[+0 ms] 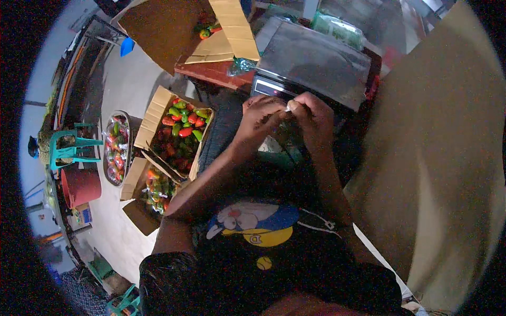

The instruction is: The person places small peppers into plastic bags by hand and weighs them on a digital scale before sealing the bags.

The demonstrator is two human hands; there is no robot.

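My left hand (pixel 263 114) and my right hand (pixel 314 114) meet in front of me, fingertips pinched together on a small piece of clear plastic (pixel 288 108). Below them, a pale, partly see-through shape (pixel 272 145) shows dimly; I cannot tell whether it joins that plastic. Just beyond my hands stands a digital scale (pixel 316 59), its lit display (pixel 269 87) facing me. Left of my left forearm, an open cardboard box (pixel 152 118) holds red and green peppers (pixel 185 122). Nearer to me, bagged peppers (pixel 157 191) lie in another cardboard box (pixel 132 179).
An oval tray (pixel 128 148) of bagged peppers is on the left, near a green plastic chair (pixel 65 148) and a red bucket (pixel 81 187). A large carton (pixel 158 31) with a few peppers stands behind the red table edge (pixel 213 74). Brown sheeting or cardboard (pixel 427 158) rises at right.
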